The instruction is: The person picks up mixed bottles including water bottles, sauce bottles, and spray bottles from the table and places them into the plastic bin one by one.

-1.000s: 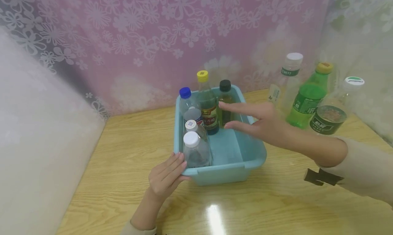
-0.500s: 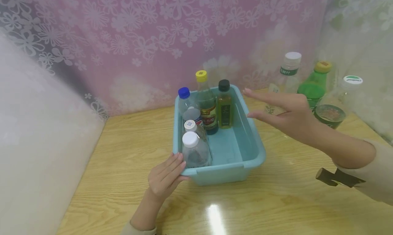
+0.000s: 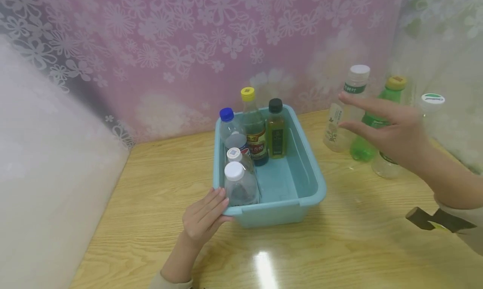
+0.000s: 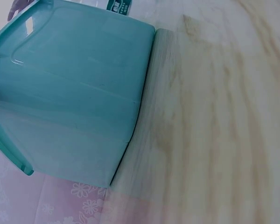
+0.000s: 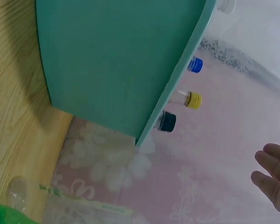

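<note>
A light-blue plastic tub (image 3: 313, 175) stands on the wooden table. My left hand (image 3: 201, 217) holds its near-left corner, fingers on the rim and thumb below it. Inside are a blue-capped bottle (image 3: 228, 127), a yellow-capped sauce bottle (image 3: 253, 121), a black-capped bottle of yellowish liquid (image 3: 276, 134) and two white-capped clear bottles, the nearer bottle (image 3: 241, 188) at the front. My right hand (image 3: 400, 125) is in the air with thumb and fingers spread, holding nothing. It partly covers a green bottle (image 3: 362, 148) and a clear bottle (image 3: 385, 167); a clear water bottle (image 3: 337, 134) stands left of them.
Pink flowered cloth (image 3: 188, 71) hangs behind the wooden table (image 3: 162, 188). A white surface (image 3: 49, 163) rises on the left, and a pale patterned one (image 3: 453, 71) on the right. The loose bottles stand at the right, apart from the tub.
My right hand has moved right, from over the black-capped bottle in the tub to in front of the bottles outside it. My left hand stays on the tub's corner.
</note>
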The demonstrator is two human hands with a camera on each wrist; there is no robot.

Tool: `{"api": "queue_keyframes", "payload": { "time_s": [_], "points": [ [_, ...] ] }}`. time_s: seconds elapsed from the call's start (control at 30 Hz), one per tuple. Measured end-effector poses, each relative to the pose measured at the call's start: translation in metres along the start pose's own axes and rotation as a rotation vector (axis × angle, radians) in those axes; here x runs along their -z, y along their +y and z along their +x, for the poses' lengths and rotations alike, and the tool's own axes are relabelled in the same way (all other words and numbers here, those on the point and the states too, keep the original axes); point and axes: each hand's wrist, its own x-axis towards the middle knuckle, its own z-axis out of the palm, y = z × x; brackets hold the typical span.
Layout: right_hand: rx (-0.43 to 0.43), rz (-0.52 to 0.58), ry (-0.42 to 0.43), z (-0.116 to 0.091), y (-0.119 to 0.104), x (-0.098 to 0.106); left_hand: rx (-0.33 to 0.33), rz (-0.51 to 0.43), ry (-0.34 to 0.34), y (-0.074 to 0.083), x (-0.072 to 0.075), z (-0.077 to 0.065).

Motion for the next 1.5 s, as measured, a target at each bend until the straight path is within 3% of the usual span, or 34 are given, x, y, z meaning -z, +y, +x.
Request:
{"api": "queue_keyframes", "payload": {
  "time_s": [0.23,0.37,0.53,0.87,1.1,1.27,1.5],
  "points": [
    [-0.064,-0.105,0.015,0.001,0.002,0.018,0.002,0.005,-0.006,0.000,0.000,0.000],
    [-0.095,-0.142,0.065,0.000,0.008,0.026,0.000,0.003,-0.010,0.000,0.000,0.000],
    [-0.156,-0.221,0.046,-0.006,0.021,0.043,0.002,-0.001,-0.014,0.000,0.000,-0.001],
    [-0.401,-0.392,0.050,-0.018,0.034,0.067,0.007,-0.015,-0.018,0.000,0.001,0.000],
    [-0.741,-0.341,0.025,-0.026,0.042,0.080,-0.004,-0.006,-0.020,0.000,0.001,0.000],
    [-0.840,-0.328,0.014,-0.033,0.052,0.090,-0.014,0.002,-0.019,-0.001,0.001,-0.001],
    [-0.869,-0.290,-0.027,-0.043,0.063,0.099,-0.009,0.002,-0.025,-0.001,0.002,-0.001]
  ]
}}
